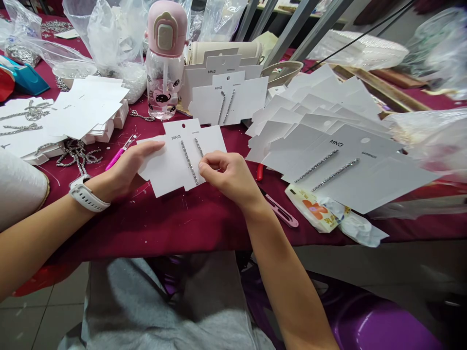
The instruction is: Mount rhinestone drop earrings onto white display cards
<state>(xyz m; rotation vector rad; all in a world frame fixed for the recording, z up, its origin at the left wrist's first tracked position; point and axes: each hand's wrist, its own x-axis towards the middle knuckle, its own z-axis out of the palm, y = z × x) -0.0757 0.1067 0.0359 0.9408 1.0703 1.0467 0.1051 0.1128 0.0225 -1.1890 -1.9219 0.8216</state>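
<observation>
Taking 12 o'clock as the far side of the maroon tablecloth (pixel 146 226), the scene runs left to right. At 9 o'clock, a tangle of silver rhinestone chain (pixel 78 155) lies near a pink-handled tool (pixel 119 153). The left hand (pixel 124 167), with a white sports watch (pixel 89 194) on its wrist, lies open and nearly flat, its fingers resting on the left side of a white MNG earring card (pixel 207 143). The card sits mid-table, below a pink water bottle (pixel 164 73) at 12 o'clock. Two thin rhinestone strips (pixel 188 163) run down the card. The right hand (pixel 228 175) curls into a tight pinch beside the strips, though whether it grips a strip or the card is impossible to tell. A fan of matching cards (pixel 328 141) spreads at 3 o'clock. A slipped pinch could knock the strips askew or crease the thin card
</observation>
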